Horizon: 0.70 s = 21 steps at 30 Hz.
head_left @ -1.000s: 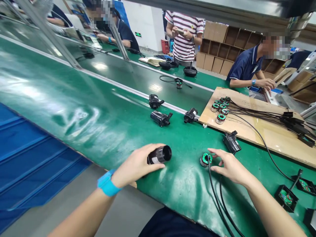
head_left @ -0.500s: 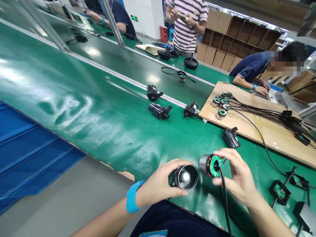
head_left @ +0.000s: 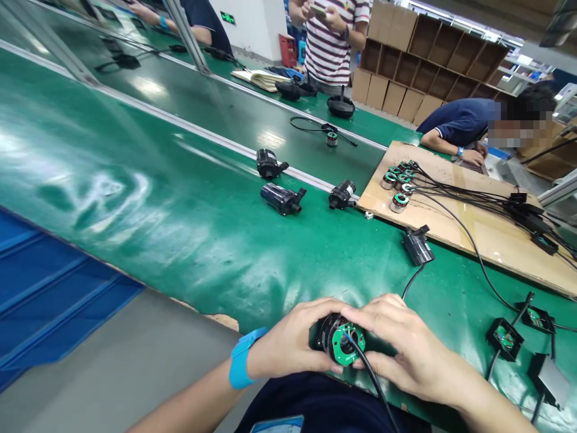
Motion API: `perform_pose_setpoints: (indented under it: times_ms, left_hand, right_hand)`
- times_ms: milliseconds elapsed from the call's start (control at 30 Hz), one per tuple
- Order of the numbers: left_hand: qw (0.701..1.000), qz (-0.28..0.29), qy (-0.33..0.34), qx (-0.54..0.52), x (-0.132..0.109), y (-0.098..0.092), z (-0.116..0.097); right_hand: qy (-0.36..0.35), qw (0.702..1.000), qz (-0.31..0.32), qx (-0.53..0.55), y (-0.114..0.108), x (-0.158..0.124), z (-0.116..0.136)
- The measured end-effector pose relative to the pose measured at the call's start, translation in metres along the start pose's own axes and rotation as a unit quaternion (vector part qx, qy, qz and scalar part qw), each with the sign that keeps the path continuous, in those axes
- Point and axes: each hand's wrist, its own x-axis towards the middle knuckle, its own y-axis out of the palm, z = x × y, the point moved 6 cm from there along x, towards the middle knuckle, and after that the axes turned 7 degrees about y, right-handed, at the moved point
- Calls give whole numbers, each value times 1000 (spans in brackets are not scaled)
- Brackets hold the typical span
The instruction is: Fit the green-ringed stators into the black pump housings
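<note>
My left hand [head_left: 295, 340], with a blue wristband, is wrapped round a black cylindrical housing [head_left: 323, 332]. A motor core with a green ring-shaped circuit board [head_left: 346, 349] sits at the mouth of the housing, most of its body out of sight. My right hand [head_left: 401, 346] grips the edge of this core between thumb and fingers. From the board's centre a black cable [head_left: 376, 385] runs down toward my body. Beyond my right hand a black pump [head_left: 418, 245] lies on the green work surface [head_left: 216, 240].
Three black pumps [head_left: 282, 198] lie along the metal rail. A cardboard sheet [head_left: 469, 234] holds several cabled motor cores [head_left: 399, 202]. Open black boxes with boards [head_left: 505, 338] lie at the right. Two people stand or lean behind the bench; another person's arm shows at upper left.
My right hand has moved left and brought the motor core from beside the housing to its opening. My left hand still holds the housing. The view has shifted slightly.
</note>
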Motion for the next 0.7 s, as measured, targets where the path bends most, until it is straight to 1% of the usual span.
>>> perform_pose_setpoints:
  times_ms: [67,167,233,300,367,433,467,500,567,633,700]
  left_hand:
    - [1000,3,0,3,1,0,2]
    - [1000,12,2,-3,2,1,2]
    - [1000,3,2,-1,3,0,-2]
    - [1000,-20,8,16,4,-3,-8]
    - [999,-31,32,31,6,-4,-15]
    - [998,-15,60,34,7,-2,-17]
    - [997,-5,65,37,7,0,-15]
    - [997,1,63,42,7,2,-11]
    - [998,1,39,55,7,4,0]
    - [998,3,20,61,6,6,10]
    - [998,20,17,58,6,9,13]
  right_hand:
    - [21,1000,-16,16,1,-1,-5]
    - [51,996,-64,31,2,-4,-15]
    - [55,994,-93,29,2,-7,-16]
    - [45,993,-112,4,-1,-10,-11]
    - [10,991,-127,-38,-4,-12,0]
    - [-38,984,-148,-89,-5,-14,8]
    - [-53,979,-159,-113,-3,-15,8]
    - [-59,975,-169,-132,-1,-17,4]
    - [-42,974,-175,-140,7,-20,-10]
    - [-14,979,-169,-113,16,-23,-27]
    - [9,983,-168,-75,24,-26,-39]
